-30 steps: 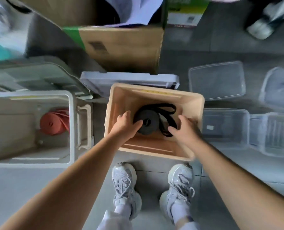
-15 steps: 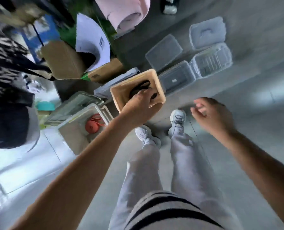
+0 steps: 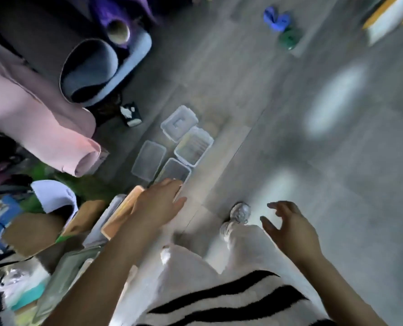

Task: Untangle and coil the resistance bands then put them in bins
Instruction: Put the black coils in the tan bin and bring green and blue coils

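Both my left hand, flat over the tan bin, and right hand, loosely curled, hold nothing; the blue bundle and green bundle, likely bands, lie far off, and reaching them I might kick the clear bins.

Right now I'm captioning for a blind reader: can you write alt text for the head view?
Blurred downward view: a person's empty left hand spreads over a tan bin, the empty right hand loosely curled above the grey floor. Beyond lie clear plastic containers and a rolled pink mat.
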{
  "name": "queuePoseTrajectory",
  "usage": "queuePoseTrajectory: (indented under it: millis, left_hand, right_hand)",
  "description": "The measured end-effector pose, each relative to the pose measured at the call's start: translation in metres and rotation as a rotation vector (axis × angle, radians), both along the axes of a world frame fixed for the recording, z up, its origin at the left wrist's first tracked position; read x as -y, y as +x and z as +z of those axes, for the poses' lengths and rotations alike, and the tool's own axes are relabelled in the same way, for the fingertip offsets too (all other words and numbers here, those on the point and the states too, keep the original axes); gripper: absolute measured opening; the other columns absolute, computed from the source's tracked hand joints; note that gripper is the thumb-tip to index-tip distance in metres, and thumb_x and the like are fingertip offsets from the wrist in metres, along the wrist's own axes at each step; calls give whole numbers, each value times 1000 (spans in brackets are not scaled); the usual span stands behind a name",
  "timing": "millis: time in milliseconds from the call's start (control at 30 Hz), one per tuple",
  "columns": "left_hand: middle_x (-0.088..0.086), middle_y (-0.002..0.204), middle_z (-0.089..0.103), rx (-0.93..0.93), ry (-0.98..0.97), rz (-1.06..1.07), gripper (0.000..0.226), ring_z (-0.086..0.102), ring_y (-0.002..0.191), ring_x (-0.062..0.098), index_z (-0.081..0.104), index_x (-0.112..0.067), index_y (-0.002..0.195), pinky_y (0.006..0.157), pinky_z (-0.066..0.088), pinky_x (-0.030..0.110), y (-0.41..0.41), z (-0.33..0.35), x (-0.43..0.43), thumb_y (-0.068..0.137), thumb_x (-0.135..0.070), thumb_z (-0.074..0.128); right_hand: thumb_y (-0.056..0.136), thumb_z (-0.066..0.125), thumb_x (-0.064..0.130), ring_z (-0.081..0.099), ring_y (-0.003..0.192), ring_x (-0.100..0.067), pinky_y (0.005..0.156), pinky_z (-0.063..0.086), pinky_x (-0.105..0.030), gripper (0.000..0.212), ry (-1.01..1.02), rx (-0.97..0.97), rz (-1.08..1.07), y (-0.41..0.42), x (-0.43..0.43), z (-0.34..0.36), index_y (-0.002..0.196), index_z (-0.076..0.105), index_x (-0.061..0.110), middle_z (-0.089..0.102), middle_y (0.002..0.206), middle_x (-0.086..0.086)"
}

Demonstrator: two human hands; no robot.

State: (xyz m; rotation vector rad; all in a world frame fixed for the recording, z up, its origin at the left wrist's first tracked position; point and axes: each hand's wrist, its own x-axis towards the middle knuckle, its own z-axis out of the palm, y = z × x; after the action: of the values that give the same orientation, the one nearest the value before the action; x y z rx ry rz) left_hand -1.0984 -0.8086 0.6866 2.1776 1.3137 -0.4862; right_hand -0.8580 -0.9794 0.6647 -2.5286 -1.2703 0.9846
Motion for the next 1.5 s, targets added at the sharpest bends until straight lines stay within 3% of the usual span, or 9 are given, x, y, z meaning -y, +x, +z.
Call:
queuePoseTrajectory:
  millis: [233,300,433,567,733,833,1033,1233,1500]
  left_hand:
    - [-3,128,56,-35,-21,89,40,53,115,19,52,-23,128,86,41,28,92,2,-52,91,-39,53]
    - [-2,122,60,-11,5,141,35,58,107,20,56,-23,122,79,41,28,113,-2,-80,90,-38,56]
    - [-4,125,57,-19,17,237,40,58,109,20,53,-27,125,85,44,31,176,-7,-167,88,-42,57]
    - [1,123,59,64,111,100,37,58,108,23,57,-24,122,85,45,32,283,8,-285,87,-38,57]
    - [13,126,56,205,246,-62,44,53,115,32,53,-13,128,93,41,38,443,45,-417,89,-32,58]
    - [11,124,57,233,256,-91,44,53,113,31,52,-14,128,92,44,41,522,40,-465,89,-34,57]
    - [1,131,53,101,77,74,49,53,116,21,47,-22,134,93,44,32,616,-15,-483,90,-43,52]
    - [-9,133,51,-20,-92,287,50,52,118,14,40,-31,137,95,44,29,670,-50,-476,92,-53,42]
    - [-9,134,50,-22,-141,487,47,52,118,12,40,-28,137,94,44,26,776,-75,-593,94,-47,43]
  right_hand:
    - [86,64,37,64,97,-28,73,51,-37,34,275,92,-32,151,-142,41,115,62,19,60,117,-1]
    - [86,63,36,64,97,-29,73,52,-39,35,298,99,-38,184,-178,40,116,62,18,60,117,-2]
    - [87,61,39,64,97,-23,72,52,-37,37,255,77,-79,240,-227,29,120,59,22,57,121,3]
    - [86,62,39,60,98,-7,64,46,-28,42,220,9,-150,291,-259,26,126,53,27,58,120,8]
    - [86,63,40,53,88,0,56,39,-22,42,157,0,-258,375,-304,24,125,52,29,58,116,10]
    - [86,63,39,53,88,-2,59,42,-26,41,130,1,-285,443,-346,16,124,52,28,59,116,9]
    - [86,62,41,61,99,-12,66,49,-29,44,90,27,-64,610,-470,21,128,50,31,57,119,9]
    - [86,64,35,62,103,-20,76,49,-35,44,161,98,152,772,-644,41,126,53,21,60,116,-1]
    - [86,62,34,63,104,-22,82,51,-41,48,122,62,386,862,-827,13,130,50,20,61,121,-4]
